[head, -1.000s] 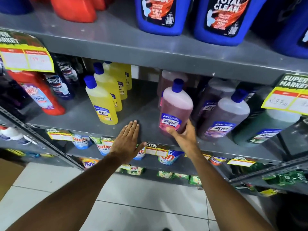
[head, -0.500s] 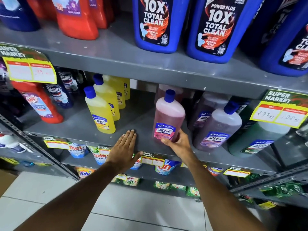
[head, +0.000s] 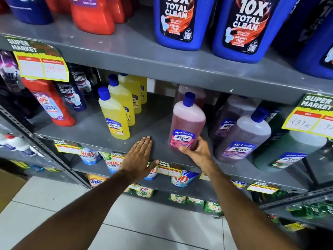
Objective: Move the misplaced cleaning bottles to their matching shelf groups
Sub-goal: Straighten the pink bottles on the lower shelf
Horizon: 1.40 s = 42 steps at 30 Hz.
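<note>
Much of what we see is cut off or dim: the tops of the two blue toilet-cleaner jugs [head: 178,22] on the upper shelf run out of frame, the price on the left shelf tag [head: 42,66] is too faint to read, and a second pink bottle [head: 191,92] at the back shows only its shoulder in shadow.

On the middle shelf [head: 93,127] we count three yellow Lizol bottles [head: 115,114] in a row running back from the front edge, each with a blue cap and filled with yellow liquid. To the right stand two pale purple Lizol bottles [head: 243,136], then a green bottle [head: 292,150] partly behind the right-hand tag.

The pink Lizol bottle [head: 187,123] stands upright near the shelf's front edge, between the yellow and purple groups, pink liquid filling most of it.

Our right hand [head: 196,152] cups its base, thumb across the front below the label and fingers curled round the right side. Our left hand [head: 139,156] lies flat on the shelf's front edge, fingers straight and together, holding nothing.
</note>
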Tool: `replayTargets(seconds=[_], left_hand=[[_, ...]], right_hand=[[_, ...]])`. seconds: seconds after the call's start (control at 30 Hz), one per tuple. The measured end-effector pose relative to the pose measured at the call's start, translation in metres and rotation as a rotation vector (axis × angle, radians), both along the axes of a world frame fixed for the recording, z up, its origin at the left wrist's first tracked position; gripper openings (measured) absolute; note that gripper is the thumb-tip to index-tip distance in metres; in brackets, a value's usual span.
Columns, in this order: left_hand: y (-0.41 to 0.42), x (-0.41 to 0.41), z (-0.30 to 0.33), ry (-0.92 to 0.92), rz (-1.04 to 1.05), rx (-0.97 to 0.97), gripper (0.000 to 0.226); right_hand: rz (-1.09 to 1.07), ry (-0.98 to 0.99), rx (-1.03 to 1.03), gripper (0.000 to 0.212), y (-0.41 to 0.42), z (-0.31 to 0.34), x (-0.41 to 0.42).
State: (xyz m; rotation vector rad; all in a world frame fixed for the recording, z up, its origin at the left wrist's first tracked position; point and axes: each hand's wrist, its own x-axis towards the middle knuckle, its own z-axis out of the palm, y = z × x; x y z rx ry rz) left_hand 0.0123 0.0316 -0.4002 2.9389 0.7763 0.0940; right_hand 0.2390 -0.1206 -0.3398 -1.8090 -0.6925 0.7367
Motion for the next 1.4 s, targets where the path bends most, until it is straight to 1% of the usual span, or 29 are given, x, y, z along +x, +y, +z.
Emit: replayTargets(seconds=[0.23, 0.37, 0.63, 0.67, 0.73, 0.83, 0.9, 0.97, 1.03, 1.13, 1.27, 1.33, 1.4], left_hand=[[0.001, 0.001, 0.004, -0.02, 0.001, 0.048, 0.091], [-0.002, -0.001, 0.002, -0.004, -0.008, 0.04, 0.09], [-0.003, 0.001, 0.003, 0.008, 0.005, 0.038, 0.093], [-0.002, 0.002, 0.003, 0.021, 0.004, 0.043, 0.093], [0.0, 0.003, 0.006, 0.071, -0.006, 0.047, 0.093], [-0.001, 0.002, 0.014, 0.114, -0.01, 0.009, 0.093], [-0.007, -0.007, 0.022, 0.079, -0.009, 0.002, 0.092], [-0.018, -0.022, 0.026, 0.003, -0.02, 0.025, 0.089], [-0.03, -0.04, 0.031, -0.031, -0.013, 0.025, 0.087], [-0.046, -0.071, 0.037, -0.055, 0.044, 0.019, 0.088], [-0.062, -0.112, 0.057, -0.051, 0.146, -0.058, 0.092], [-0.065, -0.137, 0.075, -0.063, 0.178, -0.016, 0.091], [-0.067, -0.163, 0.094, -0.051, 0.2, 0.039, 0.088]], right_hand=[[0.019, -0.019, 0.01, 0.053, 0.004, -0.002, 0.004], [0.017, -0.035, 0.029, 0.05, 0.001, -0.007, 0.003], [0.031, -0.017, 0.059, 0.052, 0.001, -0.009, 0.006], [0.022, -0.004, 0.066, 0.055, 0.001, -0.01, 0.007], [-0.009, 0.035, 0.088, 0.067, 0.0, -0.013, 0.007], [-0.067, 0.056, 0.124, 0.082, -0.012, -0.016, -0.001], [-0.139, 0.036, 0.116, 0.089, -0.023, -0.016, -0.015], [-0.241, -0.02, 0.081, 0.091, -0.036, -0.018, -0.033], [-0.349, -0.082, 0.049, 0.085, -0.049, -0.019, -0.052], [-0.407, -0.196, 0.075, 0.065, -0.059, -0.018, -0.081], [-0.306, -0.294, 0.092, 0.042, -0.049, 0.007, -0.122], [-0.22, -0.332, 0.109, 0.036, -0.036, 0.024, -0.143], [-0.125, -0.351, 0.113, 0.036, -0.021, 0.038, -0.163]])
